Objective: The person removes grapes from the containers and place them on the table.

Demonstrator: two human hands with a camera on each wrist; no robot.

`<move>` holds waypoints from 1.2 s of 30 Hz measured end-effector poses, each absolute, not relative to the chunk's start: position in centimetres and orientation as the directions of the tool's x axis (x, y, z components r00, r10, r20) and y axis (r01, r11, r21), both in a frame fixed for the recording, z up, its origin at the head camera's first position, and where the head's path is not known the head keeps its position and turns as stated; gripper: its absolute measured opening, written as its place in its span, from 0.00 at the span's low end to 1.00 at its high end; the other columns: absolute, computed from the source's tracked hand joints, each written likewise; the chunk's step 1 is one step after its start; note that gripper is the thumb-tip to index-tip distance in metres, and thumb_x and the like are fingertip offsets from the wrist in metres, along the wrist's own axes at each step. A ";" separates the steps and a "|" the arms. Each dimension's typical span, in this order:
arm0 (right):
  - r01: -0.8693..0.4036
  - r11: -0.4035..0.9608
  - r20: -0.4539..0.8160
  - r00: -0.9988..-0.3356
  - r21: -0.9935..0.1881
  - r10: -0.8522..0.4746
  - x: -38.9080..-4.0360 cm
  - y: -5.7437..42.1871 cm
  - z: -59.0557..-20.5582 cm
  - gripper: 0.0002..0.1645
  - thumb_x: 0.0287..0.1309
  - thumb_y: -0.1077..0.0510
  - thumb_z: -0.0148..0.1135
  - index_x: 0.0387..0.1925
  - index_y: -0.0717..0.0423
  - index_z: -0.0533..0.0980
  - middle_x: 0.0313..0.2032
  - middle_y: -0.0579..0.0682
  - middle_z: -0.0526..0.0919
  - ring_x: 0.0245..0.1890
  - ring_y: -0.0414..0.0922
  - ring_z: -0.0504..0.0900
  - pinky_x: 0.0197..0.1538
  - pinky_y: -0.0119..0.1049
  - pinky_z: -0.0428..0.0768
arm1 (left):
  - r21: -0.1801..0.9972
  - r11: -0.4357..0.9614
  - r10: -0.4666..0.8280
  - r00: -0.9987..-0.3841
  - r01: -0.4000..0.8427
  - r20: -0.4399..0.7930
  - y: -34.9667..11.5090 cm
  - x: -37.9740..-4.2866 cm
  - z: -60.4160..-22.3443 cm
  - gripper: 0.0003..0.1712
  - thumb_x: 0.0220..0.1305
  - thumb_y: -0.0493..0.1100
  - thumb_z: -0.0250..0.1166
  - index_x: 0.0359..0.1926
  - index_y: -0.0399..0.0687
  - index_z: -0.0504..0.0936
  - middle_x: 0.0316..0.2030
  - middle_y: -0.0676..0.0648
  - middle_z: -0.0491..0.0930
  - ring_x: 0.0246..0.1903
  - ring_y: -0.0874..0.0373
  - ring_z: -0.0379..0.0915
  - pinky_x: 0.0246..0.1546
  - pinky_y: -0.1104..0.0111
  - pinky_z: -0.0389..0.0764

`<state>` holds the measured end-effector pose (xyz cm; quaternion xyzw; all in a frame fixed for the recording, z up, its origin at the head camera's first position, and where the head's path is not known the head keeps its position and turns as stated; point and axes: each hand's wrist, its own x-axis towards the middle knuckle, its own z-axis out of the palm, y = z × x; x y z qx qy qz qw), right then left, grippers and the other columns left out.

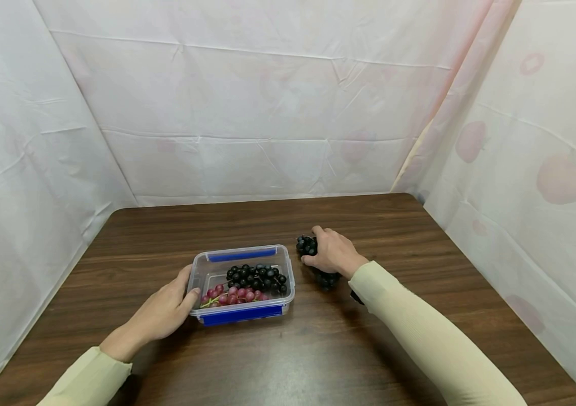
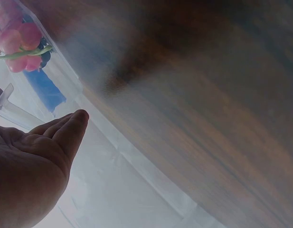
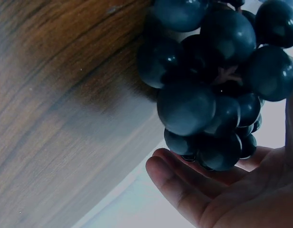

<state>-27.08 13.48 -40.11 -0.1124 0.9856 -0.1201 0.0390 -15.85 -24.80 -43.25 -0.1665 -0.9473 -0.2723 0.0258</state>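
A clear plastic food container [image 1: 288,256] with blue clips stands on the table. Inside it, a bunch of black grapes [image 1: 257,276] lies behind a bunch of red grapes [image 1: 234,296] with a green stem. My left hand [image 1: 166,307] holds the container's left side, thumb at the rim and fingers along the outer wall. To the right of the container, my right hand [image 1: 333,251] grips a second bunch of black grapes [image 3: 222,95] from above. Grapes show on both sides of that hand, and in the right wrist view its fingers curve around the bunch.
The dark wood-grain table [image 1: 176,228] has rounded corners. Pale fabric sheets [image 1: 267,113] hang behind it and at both sides; the right one carries faded fruit prints.
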 end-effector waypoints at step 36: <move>-0.292 0.887 0.098 -0.956 -0.359 -0.275 -26.2 14.0 -38.4 0.47 0.63 0.31 0.63 0.73 0.53 0.65 0.66 0.59 0.73 0.64 0.59 0.74 0.60 0.57 0.75 | 0.499 0.799 0.301 -0.941 0.336 0.153 -24.7 -16.2 -43.5 0.34 0.79 0.46 0.53 0.78 0.40 0.54 0.52 0.43 0.82 0.45 0.54 0.80 0.47 0.48 0.80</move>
